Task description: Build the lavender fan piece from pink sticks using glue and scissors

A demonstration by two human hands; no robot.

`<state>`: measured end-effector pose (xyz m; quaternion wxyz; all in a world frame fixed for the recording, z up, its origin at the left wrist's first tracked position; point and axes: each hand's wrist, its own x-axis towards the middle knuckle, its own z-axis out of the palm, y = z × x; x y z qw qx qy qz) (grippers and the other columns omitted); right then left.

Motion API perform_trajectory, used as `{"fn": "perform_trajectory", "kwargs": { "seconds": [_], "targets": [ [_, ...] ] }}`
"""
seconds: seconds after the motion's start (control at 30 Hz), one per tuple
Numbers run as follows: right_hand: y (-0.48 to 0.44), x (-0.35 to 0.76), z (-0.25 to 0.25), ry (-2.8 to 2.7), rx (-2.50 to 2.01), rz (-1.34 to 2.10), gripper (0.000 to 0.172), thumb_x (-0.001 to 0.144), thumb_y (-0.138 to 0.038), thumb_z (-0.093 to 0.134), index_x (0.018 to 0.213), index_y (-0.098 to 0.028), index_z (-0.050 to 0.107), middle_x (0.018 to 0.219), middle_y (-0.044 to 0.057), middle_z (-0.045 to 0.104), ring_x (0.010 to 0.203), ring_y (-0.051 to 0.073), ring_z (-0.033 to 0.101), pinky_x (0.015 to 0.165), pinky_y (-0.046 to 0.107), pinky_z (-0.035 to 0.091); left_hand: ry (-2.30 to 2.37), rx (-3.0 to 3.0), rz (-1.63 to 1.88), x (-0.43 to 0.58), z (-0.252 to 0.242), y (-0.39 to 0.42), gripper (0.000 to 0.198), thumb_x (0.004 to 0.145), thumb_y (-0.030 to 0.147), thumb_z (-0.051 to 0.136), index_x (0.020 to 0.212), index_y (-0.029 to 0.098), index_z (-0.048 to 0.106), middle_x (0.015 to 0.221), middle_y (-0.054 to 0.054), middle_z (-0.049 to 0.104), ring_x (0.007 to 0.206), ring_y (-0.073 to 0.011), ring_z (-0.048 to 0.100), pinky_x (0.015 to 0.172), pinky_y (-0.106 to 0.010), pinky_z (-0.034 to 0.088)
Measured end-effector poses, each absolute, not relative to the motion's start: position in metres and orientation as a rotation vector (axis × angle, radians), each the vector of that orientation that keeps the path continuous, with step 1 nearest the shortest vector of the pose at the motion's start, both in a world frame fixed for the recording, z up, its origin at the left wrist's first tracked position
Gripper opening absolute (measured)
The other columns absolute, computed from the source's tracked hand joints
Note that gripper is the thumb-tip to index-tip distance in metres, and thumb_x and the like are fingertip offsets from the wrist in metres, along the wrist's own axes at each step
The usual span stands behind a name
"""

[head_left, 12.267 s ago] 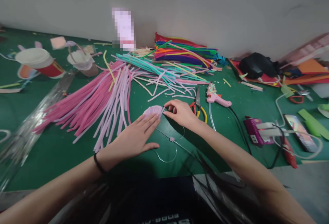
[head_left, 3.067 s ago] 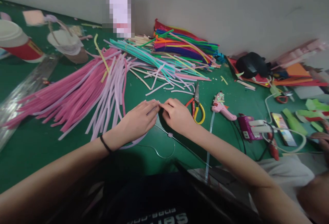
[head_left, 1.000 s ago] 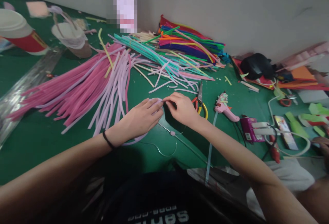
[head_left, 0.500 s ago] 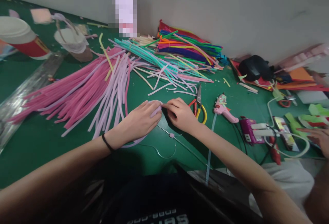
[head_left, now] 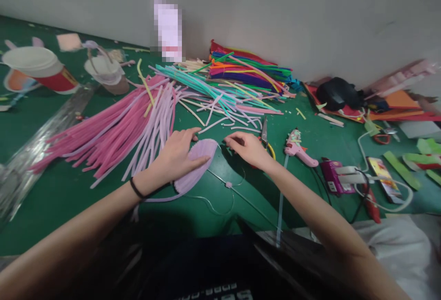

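Note:
A lilac leaf-shaped piece of ridged, fuzzy pipe cleaner (head_left: 196,171) lies under my left hand (head_left: 177,155). The left thumb stretches across its face while the fingers bend at its far edge, steadying it. From its lower end a lilac strand trails left. My right hand (head_left: 246,148) hovers just right of the piece's tip, thumb and fingers pinched together; whatever they hold is too small to make out. A short thin wire shows at that tip. Below the hands, a thin metal rod (head_left: 253,203) with a small lilac bead-like bit crosses the green table (head_left: 155,231).
Pink and lilac pipe cleaners (head_left: 110,130) spread at left, with multicoloured bundles (head_left: 248,72) behind. Scissors (head_left: 264,134) and a pink glue gun (head_left: 299,148) lie to the right. Cups (head_left: 41,68) stand at far left. Cables run from a purple box (head_left: 334,178).
My left hand has shifted left and uncovered the lilac piece, its thumb now across it. The right hand has drawn slightly right of the tip. The view has tilted up a little.

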<state>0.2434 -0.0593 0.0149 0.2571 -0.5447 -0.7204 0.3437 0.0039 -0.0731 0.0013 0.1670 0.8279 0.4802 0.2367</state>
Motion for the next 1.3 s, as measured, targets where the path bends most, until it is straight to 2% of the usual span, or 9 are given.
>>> {"fn": "perform_trajectory", "kwargs": {
  "seconds": [0.17,0.3,0.4,0.57,0.67,0.87,1.1,1.2,1.3],
  "targets": [
    [-0.052,0.243,0.017,-1.916,-1.488,1.167,0.021,0.088,-0.03,0.057,0.091,-0.015,0.072,0.085,0.006,0.074,0.074,0.015,0.066,0.069,0.029,0.05,1.332,2.092,0.585,0.001,0.009,-0.07,0.079,0.068,0.04,0.075,0.133,0.013,0.041,0.097,-0.007,0.06,0.09,-0.0245,0.059,0.083,-0.041,0.048],
    [-0.054,0.244,0.025,-1.816,-1.44,1.42,0.02,0.085,-0.034,0.063,0.086,-0.016,0.072,0.081,0.005,0.073,0.07,0.013,0.064,0.066,0.027,0.05,1.211,1.625,0.693,0.0,0.018,-0.07,0.07,0.068,0.03,0.073,0.129,0.015,0.042,0.091,-0.002,0.056,0.073,-0.0144,0.059,0.065,-0.029,0.05],
    [-0.06,0.241,0.031,-1.634,-1.376,1.609,0.026,0.085,-0.041,0.063,0.084,-0.016,0.072,0.081,0.005,0.073,0.07,0.012,0.065,0.066,0.026,0.051,1.137,1.518,0.715,0.0,0.026,-0.071,0.052,0.07,0.027,0.07,0.119,0.017,0.053,0.093,-0.002,0.057,0.069,-0.0109,0.057,0.062,-0.026,0.048],
    [-0.07,0.232,0.038,-1.537,-1.317,1.602,0.026,0.079,-0.043,0.07,0.083,-0.017,0.072,0.077,0.004,0.072,0.068,0.012,0.064,0.065,0.026,0.051,1.086,1.507,0.752,0.004,0.035,-0.073,0.031,0.079,0.032,0.064,0.107,0.019,0.063,0.097,-0.006,0.065,0.067,-0.0117,0.057,0.059,-0.025,0.047],
    [-0.074,0.225,0.039,-1.584,-1.299,1.52,0.023,0.079,-0.04,0.07,0.083,-0.018,0.071,0.075,0.002,0.07,0.068,0.012,0.063,0.064,0.026,0.05,1.085,1.492,0.806,0.007,0.034,-0.073,0.024,0.085,0.038,0.059,0.097,0.019,0.066,0.093,-0.005,0.068,0.074,-0.0145,0.061,0.061,-0.025,0.047],
    [-0.08,0.214,0.042,-1.683,-1.309,1.42,0.023,0.08,-0.04,0.068,0.082,-0.017,0.07,0.072,0.001,0.067,0.064,0.012,0.058,0.061,0.027,0.046,1.139,1.446,0.8,0.01,0.032,-0.074,0.018,0.079,0.036,0.067,0.081,0.017,0.067,0.073,-0.001,0.066,0.063,-0.0121,0.058,0.055,-0.022,0.045],
    [-0.082,0.209,0.045,-1.678,-1.359,1.437,0.028,0.077,-0.045,0.069,0.08,-0.017,0.071,0.072,0.003,0.067,0.064,0.013,0.058,0.061,0.028,0.047,1.156,1.459,0.745,0.008,0.034,-0.075,0.018,0.079,0.035,0.067,0.079,0.017,0.067,0.07,-0.001,0.065,0.057,-0.0113,0.055,0.049,-0.022,0.041],
    [-0.082,0.208,0.045,-1.68,-1.351,1.44,0.026,0.079,-0.042,0.068,0.081,-0.017,0.071,0.072,0.003,0.068,0.065,0.013,0.059,0.061,0.028,0.047,1.146,1.498,0.736,0.007,0.033,-0.074,0.019,0.082,0.036,0.063,0.087,0.018,0.068,0.08,-0.002,0.069,0.063,-0.0124,0.059,0.054,-0.022,0.044],
    [-0.083,0.207,0.044,-1.674,-1.332,1.443,0.022,0.08,-0.039,0.067,0.082,-0.017,0.071,0.072,0.002,0.068,0.065,0.013,0.06,0.062,0.028,0.049,1.102,1.59,0.731,0.008,0.031,-0.074,0.023,0.085,0.039,0.059,0.094,0.02,0.069,0.089,-0.002,0.071,0.076,-0.0152,0.062,0.066,-0.024,0.048]
  ]
}}
